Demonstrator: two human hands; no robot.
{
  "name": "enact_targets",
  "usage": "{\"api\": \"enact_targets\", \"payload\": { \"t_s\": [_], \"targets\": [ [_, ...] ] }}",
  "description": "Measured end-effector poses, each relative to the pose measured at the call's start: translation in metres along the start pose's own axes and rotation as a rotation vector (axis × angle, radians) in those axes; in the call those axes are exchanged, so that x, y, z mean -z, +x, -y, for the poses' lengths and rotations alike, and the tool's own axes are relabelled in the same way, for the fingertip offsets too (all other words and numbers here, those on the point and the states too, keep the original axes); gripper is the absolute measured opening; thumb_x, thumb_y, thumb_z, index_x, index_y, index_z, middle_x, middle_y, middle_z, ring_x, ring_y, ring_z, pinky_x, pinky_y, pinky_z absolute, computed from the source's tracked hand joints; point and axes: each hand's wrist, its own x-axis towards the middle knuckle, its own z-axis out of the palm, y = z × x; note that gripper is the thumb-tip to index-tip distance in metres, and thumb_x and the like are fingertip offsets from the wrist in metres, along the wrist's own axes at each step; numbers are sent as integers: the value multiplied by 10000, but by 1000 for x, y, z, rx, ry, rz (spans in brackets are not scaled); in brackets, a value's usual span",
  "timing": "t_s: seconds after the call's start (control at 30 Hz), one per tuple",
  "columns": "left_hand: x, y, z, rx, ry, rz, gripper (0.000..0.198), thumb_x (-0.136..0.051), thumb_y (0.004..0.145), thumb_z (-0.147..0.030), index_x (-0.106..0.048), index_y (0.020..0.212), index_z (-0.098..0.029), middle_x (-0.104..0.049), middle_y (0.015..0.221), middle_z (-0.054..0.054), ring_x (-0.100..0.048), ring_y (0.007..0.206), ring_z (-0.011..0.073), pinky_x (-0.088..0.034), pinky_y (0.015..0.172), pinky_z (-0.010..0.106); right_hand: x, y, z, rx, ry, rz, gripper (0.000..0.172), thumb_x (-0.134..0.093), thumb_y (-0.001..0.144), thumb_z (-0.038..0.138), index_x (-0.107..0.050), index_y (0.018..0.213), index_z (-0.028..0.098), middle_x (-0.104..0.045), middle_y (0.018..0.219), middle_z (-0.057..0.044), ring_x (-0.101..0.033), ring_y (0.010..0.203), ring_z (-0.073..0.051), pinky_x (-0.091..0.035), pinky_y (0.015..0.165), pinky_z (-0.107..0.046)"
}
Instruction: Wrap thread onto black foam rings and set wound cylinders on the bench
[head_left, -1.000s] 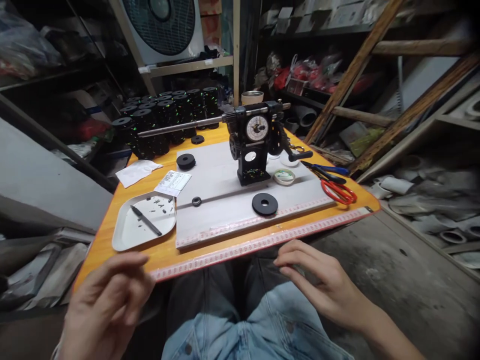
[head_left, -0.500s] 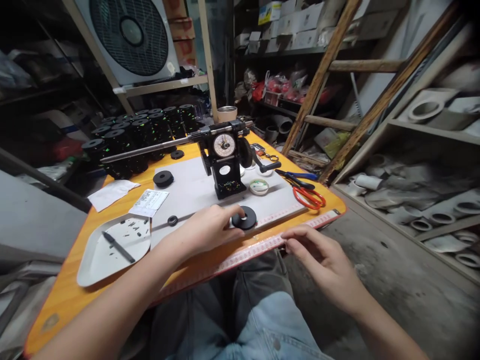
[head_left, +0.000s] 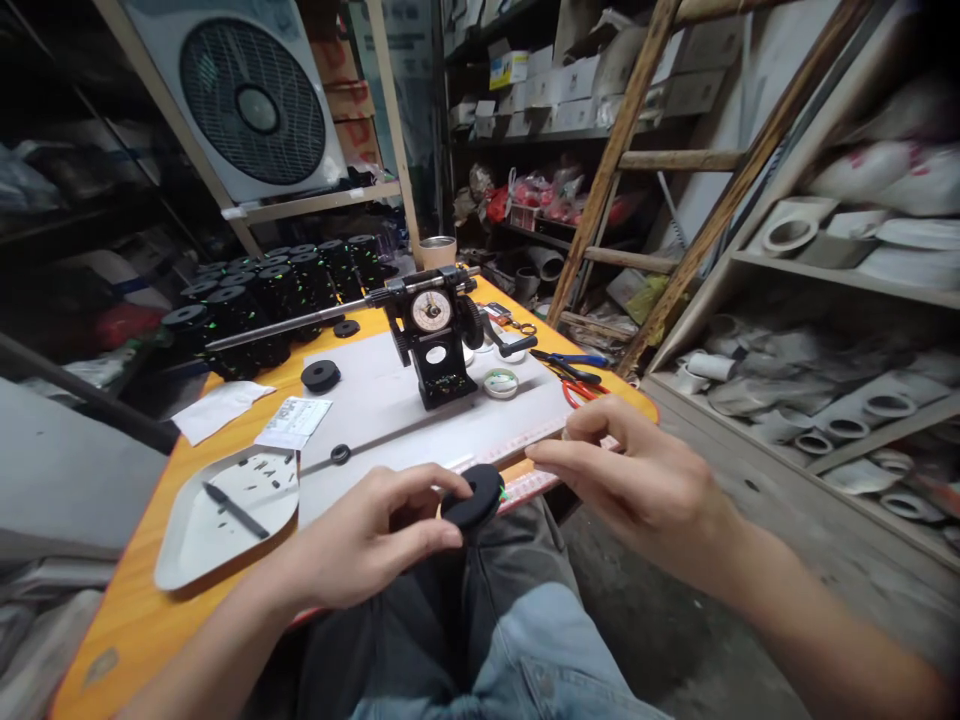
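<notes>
My left hand grips a thick black disc with a centre hole, fingers at its near left edge. The disc is tilted above the table's front edge, over my lap, and a bit of green shows on its right side. To its right my right hand is raised with fingertips drawn together; I cannot make out anything between them. Behind both hands stands a black hand-cranked winder with a round dial, a long metal shaft to the left and a crank at right. Another black disc lies on the white board.
A white tray with a black pen and small dark bits stands at left. Pliers, red-handled scissors and a tape roll lie at right. Many black spools crowd the back left. A ruler strip runs along the front edge.
My left hand has lifted the black disc off the board and brought it nearer, tilting it. My right hand has risen from the table edge. The view has shifted slightly.
</notes>
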Motion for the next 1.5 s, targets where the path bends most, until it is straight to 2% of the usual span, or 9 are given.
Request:
{"api": "enact_targets", "payload": {
  "t_s": [0.17, 0.3, 0.47, 0.57, 0.87, 1.03, 1.13, 1.27, 1.5],
  "targets": [
    [-16, -33, 0, -5, -428, -67, 276, -697, 825, -412, -687, 1031, -228, -473, 674, -37, -379, 554, 85, -288, 492, 211, -12, 9, 15, -82, 313, -23, 185, -525, 932, 62, -650, 1002, 178, -583, 978, -68, -591, 876, -151, -473, 752, -266],
    [-42, -47, 6, -111, -857, -153, 251, -746, 785, -414, -701, 988, -275, -448, 568, -67, -300, 429, 34, -224, 414, 177, -40, 8, 38, -366, 660, 15, 99, -568, 945, 174, -663, 924, 193, -669, 828, -17, -616, 746, -126, -478, 664, -230],
    [-70, -46, 8, -244, -1169, -573, 242, -794, 732, -416, -716, 899, -259, -501, 578, -55, -269, 431, 13, -243, 435, 155, -66, -1, 71, -543, 778, 52, 143, -588, 940, 265, -714, 969, 202, -710, 789, -13, -601, 599, -111, -472, 574, -223],
    [-76, -44, 8, -262, -1202, -725, 214, -805, 731, -372, -722, 901, -271, -501, 580, -68, -215, 431, 3, -231, 430, 135, -70, -2, 82, -450, 698, 54, 161, -582, 938, 208, -705, 1040, 196, -722, 859, -32, -650, 720, -135, -498, 692, -242],
    [-73, -49, 4, -249, -1190, -838, 221, -821, 709, -360, -711, 877, -269, -417, 511, -94, -221, 433, 25, -225, 411, 128, -71, 3, 99, -237, 589, 159, 201, -471, 966, 101, -651, 1018, 175, -659, 844, -41, -616, 775, -150, -478, 705, -248],
    [-68, -56, 10, -35, -829, -1034, 252, -823, 702, -336, -688, 867, -203, -499, 552, -69, -368, 469, 47, -308, 442, 139, -63, 0, 102, -81, 383, 164, 209, -423, 996, 129, -617, 1071, 132, -664, 848, -72, -624, 751, -168, -481, 644, -249],
    [-63, -60, 14, 97, -579, -960, 252, -786, 733, -341, -671, 892, -183, -505, 575, -60, -425, 529, 85, -350, 494, 181, -52, -2, 97, -16, 254, 190, 207, -412, 1007, 150, -613, 1054, 141, -652, 833, -67, -616, 747, -174, -475, 643, -260],
    [-54, -66, 13, 204, -407, -678, 235, -743, 770, -359, -661, 875, -165, -445, 557, -74, -379, 533, 94, -293, 500, 213, -34, 1, 86, 85, 163, 272, 183, -432, 1005, 166, -612, 1033, 157, -634, 852, -63, -586, 764, -170, -433, 632, -261],
    [-52, -74, 5, 280, -694, -320, 181, -763, 674, -200, -615, 770, -162, -420, 483, -103, -295, 474, 67, -201, 465, 213, -22, 13, 70, 94, 200, 272, 196, -439, 1003, 183, -632, 977, 159, -596, 811, -52, -520, 700, -156, -383, 608, -269]
  ]
}}
